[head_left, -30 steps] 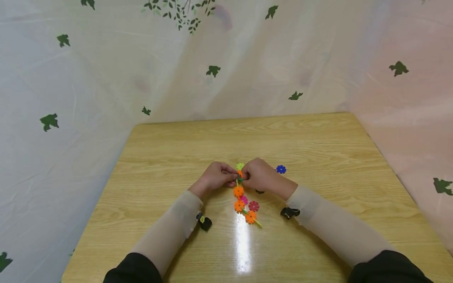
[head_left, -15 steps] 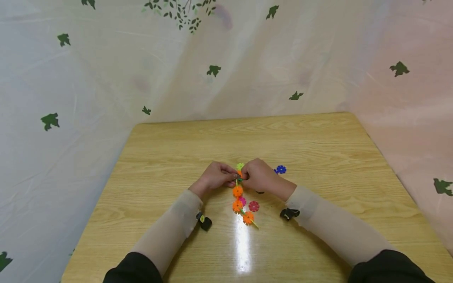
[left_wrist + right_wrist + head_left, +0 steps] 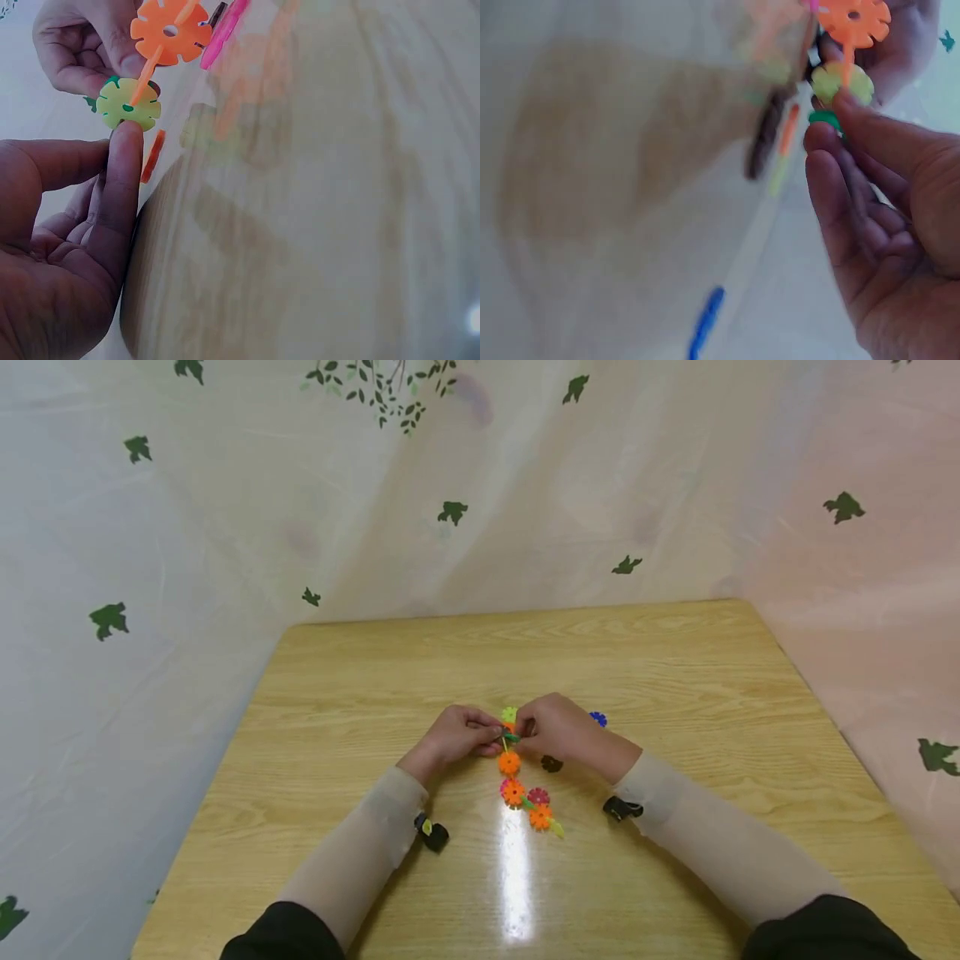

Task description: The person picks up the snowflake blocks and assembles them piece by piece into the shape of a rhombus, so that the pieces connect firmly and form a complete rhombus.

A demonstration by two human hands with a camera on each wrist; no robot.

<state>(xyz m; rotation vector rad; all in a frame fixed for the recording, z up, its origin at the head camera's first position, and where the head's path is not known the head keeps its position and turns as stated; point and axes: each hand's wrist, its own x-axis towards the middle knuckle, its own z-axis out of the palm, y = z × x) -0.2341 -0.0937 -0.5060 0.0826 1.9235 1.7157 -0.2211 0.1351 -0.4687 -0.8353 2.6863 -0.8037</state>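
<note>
Between my hands hangs a chain of slotted flower-shaped plastic discs, with an orange disc (image 3: 509, 764) in its upper part and another orange disc (image 3: 540, 817) near its lower end. My left hand (image 3: 462, 732) pinches the chain's upper end by its fingertips, at a yellow disc (image 3: 129, 105). Opposite it, my right hand (image 3: 562, 735) pinches a green disc (image 3: 825, 118) between thumb and forefinger, right against the yellow one. The fingers partly hide where these two discs meet. An orange disc (image 3: 171, 31) stands edge-slotted to the yellow one.
Loose discs lie about on the wooden table (image 3: 360, 693): a dark brown one (image 3: 552, 763), a crimson one (image 3: 538, 796), a blue one (image 3: 597, 719) partly behind the right hand, and a yellow-green one (image 3: 509, 715) beyond the fingers. A printed curtain (image 3: 525, 468) stands behind the table.
The chain's lower end has swung slightly to the right. My right hand has shifted a little right, uncovering more of the brown disc and covering part of the blue one. The left hand barely moved.
</note>
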